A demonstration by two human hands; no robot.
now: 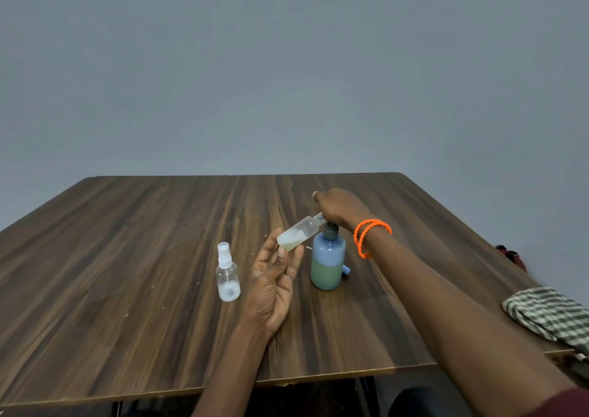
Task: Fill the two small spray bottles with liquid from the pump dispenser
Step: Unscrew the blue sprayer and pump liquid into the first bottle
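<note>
A blue pump dispenser (328,259) stands on the wooden table (127,241), about half full of greenish liquid. My right hand (341,208) rests on top of its pump head, which it hides. My left hand (274,276) holds an uncapped clear spray bottle (298,233) by its base, tilted, its open neck up against the pump's spout. A little pale liquid lies in the bottle's lower end. A second clear spray bottle (228,276) stands upright to the left, its white spray cap on, with some whitish liquid at its bottom.
A small blue object (346,270) lies behind the dispenser's base. A green checked cloth (548,316) hangs over the table's right edge, with a dark red item (510,254) farther back. Orange bracelets (369,236) circle my right wrist.
</note>
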